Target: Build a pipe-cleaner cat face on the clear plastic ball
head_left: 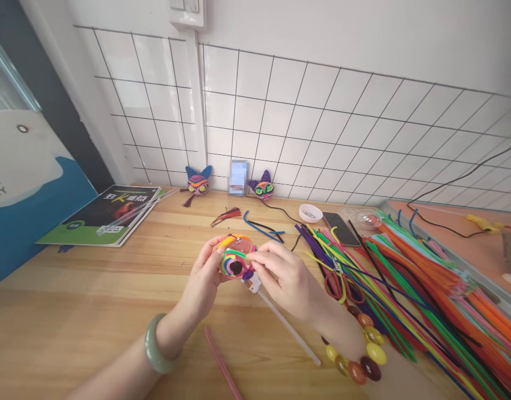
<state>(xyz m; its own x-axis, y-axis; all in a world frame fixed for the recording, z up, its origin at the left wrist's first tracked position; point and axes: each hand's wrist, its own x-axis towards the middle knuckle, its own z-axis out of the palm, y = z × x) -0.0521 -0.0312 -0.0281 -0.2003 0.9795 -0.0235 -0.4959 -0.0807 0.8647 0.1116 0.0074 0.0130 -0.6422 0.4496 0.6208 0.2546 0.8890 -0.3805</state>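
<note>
A small round pipe-cleaner face [235,269], with a black eye ringed in coloured coils, is held up over the wooden table. My left hand [205,272] grips its left side between thumb and fingers. With fingertips pinched together, my right hand [286,275] holds the right end of a green pipe cleaner [235,253] lying over the eye. Below the face, a pale translucent stick [289,322] slants down to the right. Nearer me lies a pink pipe cleaner [222,364].
Bundles of coloured pipe cleaners [430,294] and scissors [342,286] fill the right side. A white bowl [310,213] and dark phone [342,229] lie behind. Two finished faces [198,182] and a lit screen [238,178] lean on the wall. Books [101,216] lie left.
</note>
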